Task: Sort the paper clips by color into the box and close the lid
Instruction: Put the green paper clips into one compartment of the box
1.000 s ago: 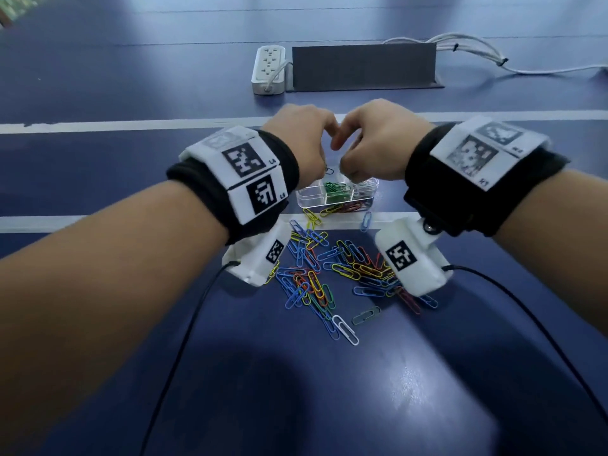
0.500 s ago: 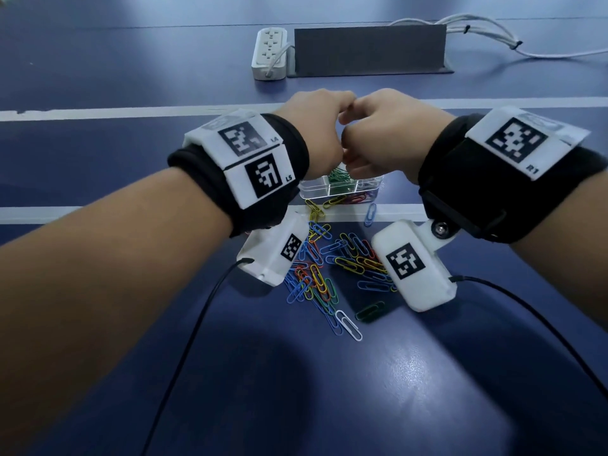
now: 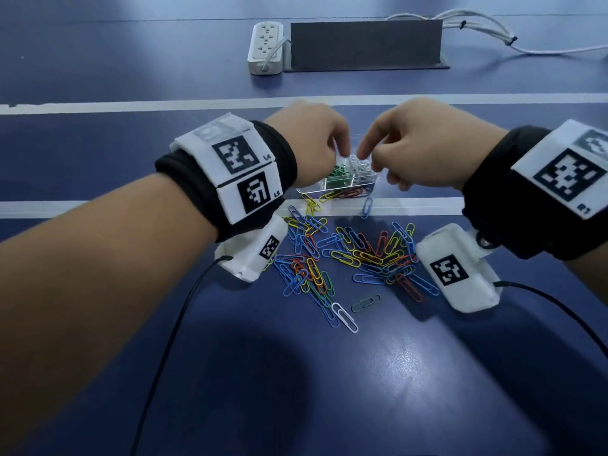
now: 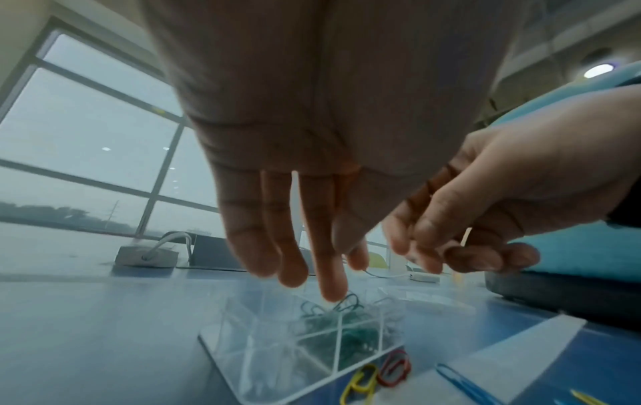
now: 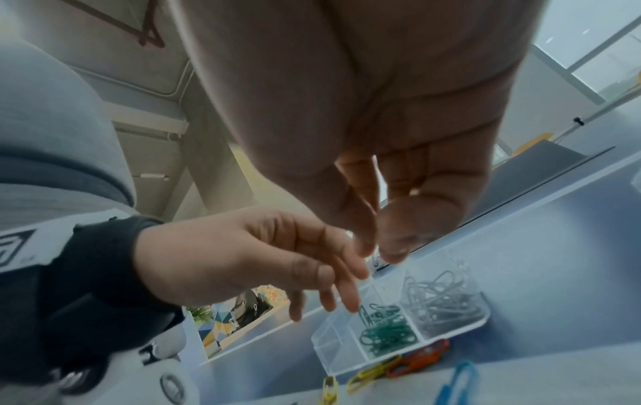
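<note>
A clear divided box (image 3: 371, 182) stands open beyond a loose pile of coloured paper clips (image 3: 355, 255). One compartment holds green clips (image 5: 385, 334), the one beside it white clips (image 5: 440, 304); another compartment (image 5: 329, 350) looks empty. My left hand (image 4: 312, 274) hovers just over the green compartment (image 4: 350, 337), fingers straight and pointing down, holding nothing. My right hand (image 5: 376, 249) hangs above the box's far side, fingers loosely curled, thumb and forefinger tips close, with no clip visible between them. In the head view, both hands (image 3: 335, 156) (image 3: 368, 156) are a small gap apart.
Yellow and red clips (image 5: 399, 361) lean on the box's front wall, and a blue one (image 3: 367, 207) lies nearby. A single white clip (image 3: 343, 317) lies nearest me. A power strip (image 3: 265, 47), a dark panel (image 3: 365, 44) and white cables (image 3: 477, 28) sit far back.
Half a second ago, the hands touched above the box. They have since parted and dropped closer to it, and the left fingers have straightened over the green compartment.
</note>
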{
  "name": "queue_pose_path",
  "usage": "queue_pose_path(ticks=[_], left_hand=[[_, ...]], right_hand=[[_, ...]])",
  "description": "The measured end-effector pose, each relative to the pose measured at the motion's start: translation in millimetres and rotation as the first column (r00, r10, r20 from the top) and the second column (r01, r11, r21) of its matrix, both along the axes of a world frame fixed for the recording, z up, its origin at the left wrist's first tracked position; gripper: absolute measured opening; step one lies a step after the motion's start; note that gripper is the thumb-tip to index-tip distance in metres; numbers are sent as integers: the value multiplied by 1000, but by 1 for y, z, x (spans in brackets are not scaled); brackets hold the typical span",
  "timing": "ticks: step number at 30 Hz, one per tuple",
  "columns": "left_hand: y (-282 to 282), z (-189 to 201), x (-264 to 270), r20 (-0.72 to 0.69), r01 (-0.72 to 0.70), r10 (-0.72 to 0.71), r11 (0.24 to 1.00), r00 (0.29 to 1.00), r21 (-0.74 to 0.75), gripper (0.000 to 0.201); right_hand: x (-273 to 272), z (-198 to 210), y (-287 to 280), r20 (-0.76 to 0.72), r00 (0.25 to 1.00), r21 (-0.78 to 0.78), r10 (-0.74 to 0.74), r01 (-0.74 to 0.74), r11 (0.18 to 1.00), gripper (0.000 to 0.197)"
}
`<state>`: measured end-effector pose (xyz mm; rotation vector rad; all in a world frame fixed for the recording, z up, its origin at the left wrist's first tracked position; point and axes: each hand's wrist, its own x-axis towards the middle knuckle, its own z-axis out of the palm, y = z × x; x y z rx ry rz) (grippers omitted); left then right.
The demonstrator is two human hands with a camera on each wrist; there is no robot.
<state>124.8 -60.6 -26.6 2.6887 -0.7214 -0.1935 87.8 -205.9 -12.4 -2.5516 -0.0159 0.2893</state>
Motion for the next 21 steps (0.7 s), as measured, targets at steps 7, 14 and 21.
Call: queue_pose_path(ticks=[7,14,21], left_hand=[[6,-1,-9,90,85,-81,995,993,-47,43],[21,-3,-48,-106,400,-387,901,916,170,13],[30,-11,-58,-269,475,-403,824,875,310,34]], right_hand=[[-36,-1,2,-53,948,-207,314,-318,925,19],[-77,-13,18,-218,809,-339,547,-588,735,20],[-79,-15,19,-225,799,-376,558,-599,707,19]])
